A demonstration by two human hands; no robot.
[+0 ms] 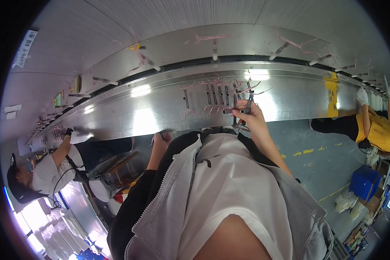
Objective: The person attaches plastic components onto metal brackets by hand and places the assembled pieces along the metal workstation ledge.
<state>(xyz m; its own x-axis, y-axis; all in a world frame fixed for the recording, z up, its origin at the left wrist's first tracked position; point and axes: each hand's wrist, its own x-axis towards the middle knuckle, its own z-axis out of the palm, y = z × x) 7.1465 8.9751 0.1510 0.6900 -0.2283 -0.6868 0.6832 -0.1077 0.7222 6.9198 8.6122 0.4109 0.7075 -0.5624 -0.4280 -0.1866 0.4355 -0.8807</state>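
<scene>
My right hand is closed at the near edge of the metal bench, its thumb and fingers around several slim dark bars with thin pink strands at their ends. Just left of it, more such dark bars lie side by side in a row, pink strands fanning from both ends. One single bar lies a little apart on the left. My left hand is low by the bench edge with its fingers curled together; a small dark bit shows at the fingertips, too small to name.
Pale pegs holding pink strands line the back of the long metal bench. Yellow tape crosses it at right. A person in a light shirt works at left; another in yellow at right. A blue bin stands behind.
</scene>
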